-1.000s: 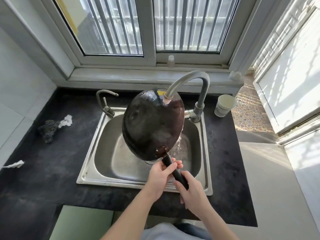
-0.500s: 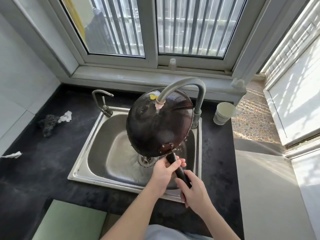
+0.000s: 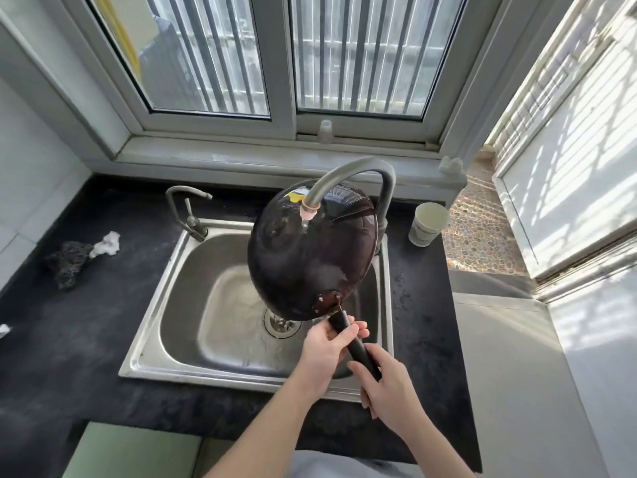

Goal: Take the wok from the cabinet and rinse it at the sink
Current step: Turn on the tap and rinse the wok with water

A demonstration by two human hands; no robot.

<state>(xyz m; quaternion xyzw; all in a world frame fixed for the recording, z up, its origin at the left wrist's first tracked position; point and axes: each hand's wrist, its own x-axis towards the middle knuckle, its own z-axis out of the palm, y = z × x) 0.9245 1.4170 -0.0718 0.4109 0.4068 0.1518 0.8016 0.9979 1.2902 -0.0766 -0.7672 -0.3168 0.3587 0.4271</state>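
I'm standing in a home kitchen. Just beyond my hands is a steel sink [image 3: 165,319] set into a dark stone counter [image 3: 86,339], with a curved faucet [image 3: 355,174] and a barred window [image 3: 275,56] further ahead.

The wok [image 3: 310,257] is held tilted, underside up, over the sink [image 3: 151,326] beneath the faucet [image 3: 348,174], its handle [image 3: 355,343] gripped by left hand [image 3: 322,353] and right hand [image 3: 389,388]
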